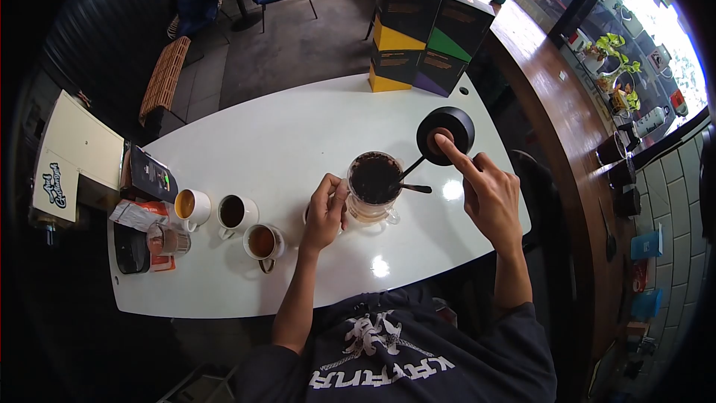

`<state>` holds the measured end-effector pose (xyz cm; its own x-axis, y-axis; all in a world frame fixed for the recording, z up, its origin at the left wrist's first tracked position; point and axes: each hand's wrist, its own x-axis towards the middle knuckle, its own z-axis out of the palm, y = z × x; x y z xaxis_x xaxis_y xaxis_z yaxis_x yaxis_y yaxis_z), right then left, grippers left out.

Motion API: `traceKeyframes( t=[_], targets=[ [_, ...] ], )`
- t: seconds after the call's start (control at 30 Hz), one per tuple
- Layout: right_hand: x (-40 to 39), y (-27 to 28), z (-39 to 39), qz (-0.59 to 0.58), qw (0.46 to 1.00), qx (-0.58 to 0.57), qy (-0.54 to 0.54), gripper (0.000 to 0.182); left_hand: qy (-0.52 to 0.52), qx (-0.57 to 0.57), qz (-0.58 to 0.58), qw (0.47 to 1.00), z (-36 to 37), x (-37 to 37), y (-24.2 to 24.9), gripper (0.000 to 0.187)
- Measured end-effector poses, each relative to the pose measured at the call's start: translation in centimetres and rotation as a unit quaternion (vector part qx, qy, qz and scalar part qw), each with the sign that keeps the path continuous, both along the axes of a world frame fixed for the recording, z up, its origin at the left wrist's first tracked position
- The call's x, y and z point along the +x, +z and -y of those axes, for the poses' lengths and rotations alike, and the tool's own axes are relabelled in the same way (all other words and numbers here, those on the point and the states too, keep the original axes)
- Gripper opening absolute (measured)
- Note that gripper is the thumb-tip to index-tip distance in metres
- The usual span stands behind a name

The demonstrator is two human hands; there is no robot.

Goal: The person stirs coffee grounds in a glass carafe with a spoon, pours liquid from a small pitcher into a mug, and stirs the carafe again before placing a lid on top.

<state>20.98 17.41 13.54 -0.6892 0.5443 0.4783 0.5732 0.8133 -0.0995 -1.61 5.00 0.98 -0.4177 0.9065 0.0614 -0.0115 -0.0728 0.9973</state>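
Observation:
My right hand point(488, 190) holds a black gooseneck kettle point(445, 134), its index finger on the brown lid knob. The kettle's thin spout reaches over a glass dripper point(375, 178) full of dark coffee grounds. A spoon point(416, 189) sticks out over the dripper's right side. Below the dripper sits a glass server point(371, 213), partly hidden. My left hand point(326, 210) is curled at the left of the dripper, its fingertips close to the rim; a pale cup behind that hand is mostly hidden, and whether the hand grips anything is unclear.
Three cups, one with yellow-orange liquid point(192, 209), one dark point(238, 216), one reddish-brown point(264, 242), stand at left on the white table point(298, 134). Beside them are a glass point(168, 240), packets and a black scale point(132, 247). Tall boxes point(425, 37) stand at the far edge.

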Motion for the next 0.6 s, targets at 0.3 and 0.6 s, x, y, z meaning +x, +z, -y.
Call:
traceKeyframes(
  t=[0.3,0.6],
  targets=[
    [0.2,0.1,-0.9,0.001,0.998,0.037,-0.054,0.083,0.001,-0.002,0.0,1.0,0.1,0.0,0.0,0.027],
    [-1.5,-0.2,-1.5,-0.046,0.997,0.033,-0.045,0.077,-0.004,-0.006,-0.011,1.0,0.1,0.0,0.1,0.028]
  ],
)
